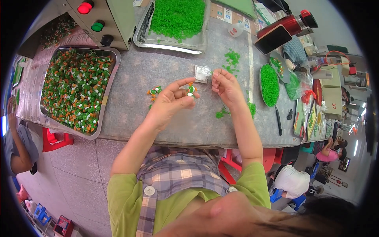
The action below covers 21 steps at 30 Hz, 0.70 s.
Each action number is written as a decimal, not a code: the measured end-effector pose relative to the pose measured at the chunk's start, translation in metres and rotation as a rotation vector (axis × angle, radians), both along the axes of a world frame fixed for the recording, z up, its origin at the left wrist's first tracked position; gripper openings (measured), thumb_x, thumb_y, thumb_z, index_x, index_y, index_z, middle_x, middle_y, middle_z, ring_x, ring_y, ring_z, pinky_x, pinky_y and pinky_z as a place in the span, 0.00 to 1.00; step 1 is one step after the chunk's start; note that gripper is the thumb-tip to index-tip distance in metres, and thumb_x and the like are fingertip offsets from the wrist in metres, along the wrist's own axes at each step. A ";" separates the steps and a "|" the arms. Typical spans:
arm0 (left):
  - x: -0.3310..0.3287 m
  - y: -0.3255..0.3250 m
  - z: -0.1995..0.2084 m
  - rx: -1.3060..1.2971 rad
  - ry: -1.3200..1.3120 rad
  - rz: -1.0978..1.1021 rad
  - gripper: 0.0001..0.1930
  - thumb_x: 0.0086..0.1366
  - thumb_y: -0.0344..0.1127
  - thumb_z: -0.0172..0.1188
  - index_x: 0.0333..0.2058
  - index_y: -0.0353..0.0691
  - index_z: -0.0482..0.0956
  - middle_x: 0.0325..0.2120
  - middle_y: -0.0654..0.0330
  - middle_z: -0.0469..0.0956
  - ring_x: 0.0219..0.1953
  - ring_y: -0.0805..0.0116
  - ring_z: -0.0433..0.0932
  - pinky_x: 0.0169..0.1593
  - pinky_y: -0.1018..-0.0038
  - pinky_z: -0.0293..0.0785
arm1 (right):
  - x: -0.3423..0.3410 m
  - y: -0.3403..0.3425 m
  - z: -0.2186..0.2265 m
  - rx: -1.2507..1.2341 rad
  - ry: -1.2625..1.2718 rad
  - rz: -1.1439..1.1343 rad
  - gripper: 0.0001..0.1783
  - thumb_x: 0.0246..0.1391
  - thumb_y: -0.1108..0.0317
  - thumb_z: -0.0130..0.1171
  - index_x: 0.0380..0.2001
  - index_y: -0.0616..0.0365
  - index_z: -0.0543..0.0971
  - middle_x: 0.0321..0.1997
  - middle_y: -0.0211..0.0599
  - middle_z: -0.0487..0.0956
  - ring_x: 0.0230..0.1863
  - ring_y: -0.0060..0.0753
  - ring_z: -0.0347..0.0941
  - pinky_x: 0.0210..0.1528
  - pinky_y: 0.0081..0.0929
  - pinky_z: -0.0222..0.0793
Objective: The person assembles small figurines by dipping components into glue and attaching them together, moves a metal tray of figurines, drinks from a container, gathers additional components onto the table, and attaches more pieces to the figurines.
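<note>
My left hand point(167, 100) is closed in a pinch on a small green, white and orange plastic figure point(191, 90), which looks like a little duck. To its right, at about the same height, my right hand point(228, 89) has its thumb and fingertips pressed together; anything between them is too small to make out. Just beyond the hands, a clear round cup point(205, 71) sits on a small white square pad point(200, 78). A few similar figures point(154, 90) lie on the grey tabletop point(134, 106) behind my left hand. Small green pieces point(232, 59) are scattered past my right hand.
At left stands a metal tray point(115, 55) heaped with such figures, beside a control box point(118, 19) with lamps. Another tray point(167, 48) holds green pieces at the back. Rightward are an oval dish of green pieces point(270, 85), a red thermos point(280, 25), a phone point(272, 39) and a black pen point(278, 120).
</note>
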<state>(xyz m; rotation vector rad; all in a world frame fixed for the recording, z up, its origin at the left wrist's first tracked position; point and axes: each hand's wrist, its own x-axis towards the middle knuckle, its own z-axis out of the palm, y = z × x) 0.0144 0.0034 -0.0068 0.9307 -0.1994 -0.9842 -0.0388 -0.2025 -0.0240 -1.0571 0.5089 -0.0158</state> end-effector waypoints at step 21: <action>-0.010 -0.003 0.001 0.110 -0.199 -0.009 0.24 0.49 0.27 0.61 0.46 0.42 0.65 0.28 0.65 0.76 0.33 0.80 0.72 0.39 0.81 0.67 | -0.030 0.049 0.043 -0.439 -0.136 0.229 0.06 0.48 0.69 0.56 0.28 0.59 0.71 0.26 0.21 0.70 0.28 0.10 0.62 0.29 0.11 0.57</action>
